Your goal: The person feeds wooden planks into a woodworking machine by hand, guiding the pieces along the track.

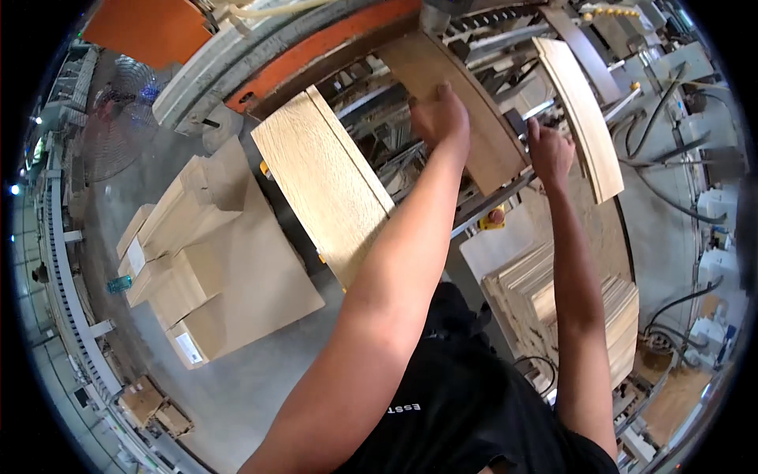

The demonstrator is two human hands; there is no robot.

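Observation:
A brown board (489, 154) lies slantwise across the machine in front of me. My left hand (440, 120) is at its left edge, thumb stretched along the top face and the other fingers curled in at the edge. Just beyond the board's right edge is my right hand (551, 152), its fingers bent closed beside a small dark block (515, 122). What those fingers hold, if anything, is hidden. To the left rests a light wood-grain panel (316, 170) with a groove along one side. Right of my right hand stands another pale panel (580, 118).
An opened cardboard box (245, 276) sits at the left. Stacked pale boards (505, 304) are near my right forearm. An orange machine beam (332, 47) crosses the far side. A yellow-based button (493, 217) and dark cables (679, 197) are at the right.

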